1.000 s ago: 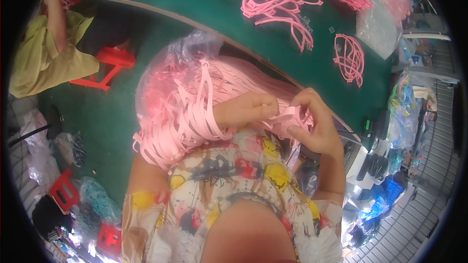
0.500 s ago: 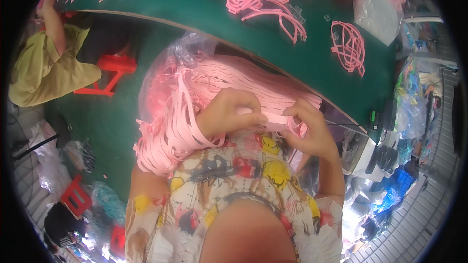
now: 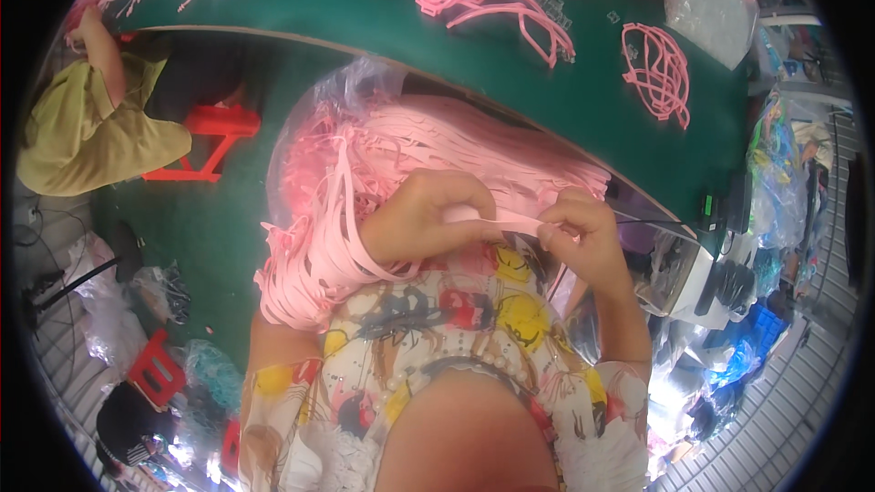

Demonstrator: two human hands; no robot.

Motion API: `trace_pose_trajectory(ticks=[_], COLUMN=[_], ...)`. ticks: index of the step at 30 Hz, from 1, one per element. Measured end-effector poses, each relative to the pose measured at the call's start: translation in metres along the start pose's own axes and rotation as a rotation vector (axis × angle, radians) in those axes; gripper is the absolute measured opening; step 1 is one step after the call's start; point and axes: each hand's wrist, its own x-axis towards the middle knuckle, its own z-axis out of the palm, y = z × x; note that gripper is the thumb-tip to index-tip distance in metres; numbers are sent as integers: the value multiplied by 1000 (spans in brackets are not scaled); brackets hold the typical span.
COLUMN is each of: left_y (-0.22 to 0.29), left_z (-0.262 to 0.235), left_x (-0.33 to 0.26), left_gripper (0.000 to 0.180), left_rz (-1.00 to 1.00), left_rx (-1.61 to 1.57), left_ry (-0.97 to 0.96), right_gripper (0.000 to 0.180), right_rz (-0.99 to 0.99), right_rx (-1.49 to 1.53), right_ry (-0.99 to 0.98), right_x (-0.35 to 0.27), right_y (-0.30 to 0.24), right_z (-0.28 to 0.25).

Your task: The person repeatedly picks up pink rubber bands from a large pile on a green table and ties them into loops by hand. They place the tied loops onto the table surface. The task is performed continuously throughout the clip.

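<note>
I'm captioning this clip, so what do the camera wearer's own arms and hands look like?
The left hand and right hand are both bare, without gloves. The short, loose sleeves are whitish with yellow, red and tan patterning. Pink bands ring the left forearm.

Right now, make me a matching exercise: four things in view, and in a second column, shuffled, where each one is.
Things:
1. flat pink strip
2. draped pink straps
3. red stool
4. small pink bundle

Places:
A. by a co-worker in yellow-green
B. on the green tabletop
C. between the left hand and right hand
D. over the left arm

Pairs: 1-C, 2-D, 3-A, 4-B
</note>
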Motion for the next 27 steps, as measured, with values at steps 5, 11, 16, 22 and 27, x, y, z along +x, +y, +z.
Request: trace_pose_trajectory(ticks=[5,11,16,22,27], left_y=[-5,-2,1,2,5], left_z=[-2,-5,-5,-5,-7], left_x=[0,0,-1,10,25], left_gripper=[23,29,24,19,21], left_rz=[85,12,-32,-157,-147], left_rx=[-12,-57,-189,-188,24], left_ry=[-61,-98,-138,-142,-187], right_gripper=[2,4,4,4,5], right_rz=[63,90,95,73,-114], right_rx=[185,247,249,297,292], right_ry=[1,-36,-54,-20,-2], right_x=[-4,-4,-6,-8,-6], right_y=[10,8,10,14,18], right_z=[-2,-3,-3,-3,-6])
